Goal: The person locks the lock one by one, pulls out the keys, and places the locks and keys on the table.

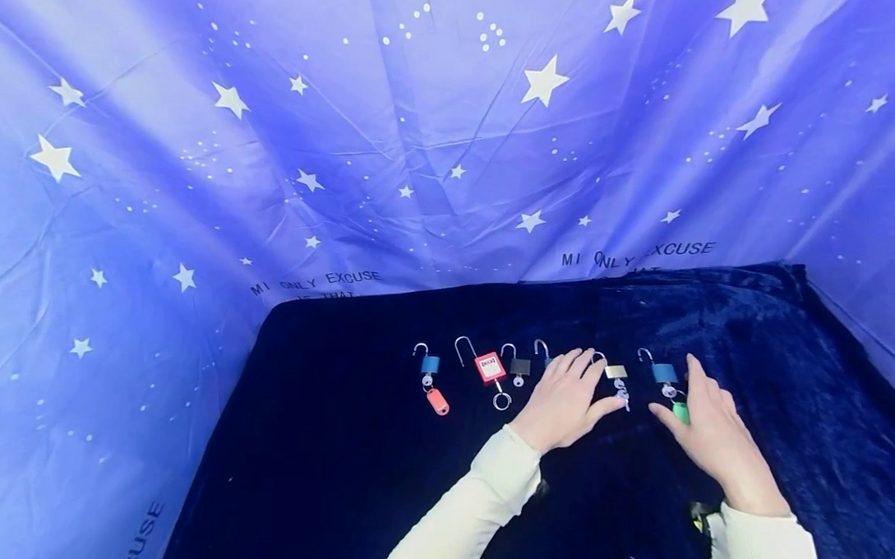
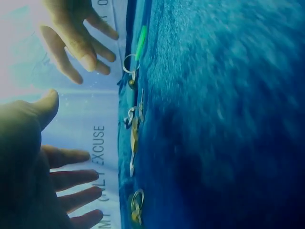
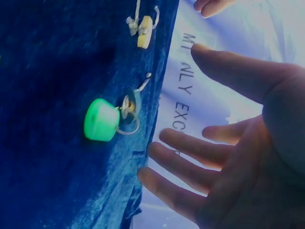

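Observation:
My left hand (image 1: 565,399) hovers palm down with fingers spread, partly hiding a blue padlock (image 1: 547,359). Right beside its thumb lies a brass padlock (image 1: 617,372) with keys (image 1: 621,392). The right hand (image 1: 723,441), thumb and fingers apart, is nearest to another blue padlock (image 1: 665,373), whose key ring carries a green tag (image 1: 681,412). In the right wrist view that green tag (image 3: 101,120) lies on the cloth, apart from the fingers (image 3: 181,167). Both hands are raised above the cloth in the wrist views and hold nothing. The padlocks' shackles stand open.
Further left in the row lie a dark padlock (image 1: 520,367), a red padlock (image 1: 490,367) with a ring, and a blue padlock (image 1: 430,364) with an orange tag (image 1: 437,401). Dark blue plush cloth (image 1: 323,440) covers the table. A starry purple curtain (image 1: 437,147) hangs behind.

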{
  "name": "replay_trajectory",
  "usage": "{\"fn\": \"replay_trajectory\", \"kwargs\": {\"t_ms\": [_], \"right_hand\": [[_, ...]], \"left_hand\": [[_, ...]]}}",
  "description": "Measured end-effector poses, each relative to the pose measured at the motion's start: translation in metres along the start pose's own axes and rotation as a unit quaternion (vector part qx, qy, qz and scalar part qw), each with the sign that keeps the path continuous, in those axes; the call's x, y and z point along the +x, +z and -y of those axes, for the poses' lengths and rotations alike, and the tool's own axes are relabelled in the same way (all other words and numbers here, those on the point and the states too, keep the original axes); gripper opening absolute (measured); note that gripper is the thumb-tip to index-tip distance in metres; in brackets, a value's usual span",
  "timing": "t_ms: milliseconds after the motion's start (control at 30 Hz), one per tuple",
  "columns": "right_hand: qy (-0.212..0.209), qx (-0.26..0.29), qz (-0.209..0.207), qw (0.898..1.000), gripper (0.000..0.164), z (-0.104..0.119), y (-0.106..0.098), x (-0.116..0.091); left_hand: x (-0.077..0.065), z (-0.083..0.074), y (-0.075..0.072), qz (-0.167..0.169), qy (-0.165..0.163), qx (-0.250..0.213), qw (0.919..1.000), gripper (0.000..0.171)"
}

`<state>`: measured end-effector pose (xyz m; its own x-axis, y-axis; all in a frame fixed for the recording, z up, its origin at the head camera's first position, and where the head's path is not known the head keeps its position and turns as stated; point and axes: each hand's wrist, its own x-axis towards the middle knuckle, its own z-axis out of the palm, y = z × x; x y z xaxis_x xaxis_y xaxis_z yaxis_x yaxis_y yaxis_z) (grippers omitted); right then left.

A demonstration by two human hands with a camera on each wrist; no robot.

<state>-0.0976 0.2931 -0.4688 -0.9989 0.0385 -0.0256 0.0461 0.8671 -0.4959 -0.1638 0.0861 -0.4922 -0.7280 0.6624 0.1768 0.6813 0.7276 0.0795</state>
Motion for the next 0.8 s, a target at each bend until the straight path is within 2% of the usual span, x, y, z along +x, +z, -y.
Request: {"fn": "replay_trajectory", "kwargs": {"t_ms": [133,267,367,500,633,800], "right_hand": [[0.013,-0.006,0.023,1.0,0.084,-0.005,-0.002,0.003],[0.013,-0.018,0.035,0.999,0.075,-0.01,-0.004,0.004],[0.013,-0.026,0.041,0.999,0.071,-0.013,-0.005,0.006],[0.005,-0.036,0.041,0.998,0.064,-0.015,-0.004,0.008],[-0.008,-0.043,0.034,0.998,0.056,-0.019,-0.001,0.011],[-0.006,-0.049,0.028,0.998,0.056,-0.024,0.003,0.012]], "left_hand": [[0.009,-0.004,0.002,0.009,0.001,-0.015,0.9998,0.067],[0.019,-0.01,0.003,0.018,0.001,-0.057,0.9982,0.065],[0.027,-0.014,0.004,0.034,-0.007,-0.1,0.9944,0.065],[0.037,-0.019,0.005,0.057,-0.024,-0.133,0.9892,0.065],[0.045,-0.023,0.006,0.069,-0.037,-0.147,0.986,0.064],[0.051,-0.027,0.01,0.082,-0.05,-0.153,0.9835,0.062]]}}
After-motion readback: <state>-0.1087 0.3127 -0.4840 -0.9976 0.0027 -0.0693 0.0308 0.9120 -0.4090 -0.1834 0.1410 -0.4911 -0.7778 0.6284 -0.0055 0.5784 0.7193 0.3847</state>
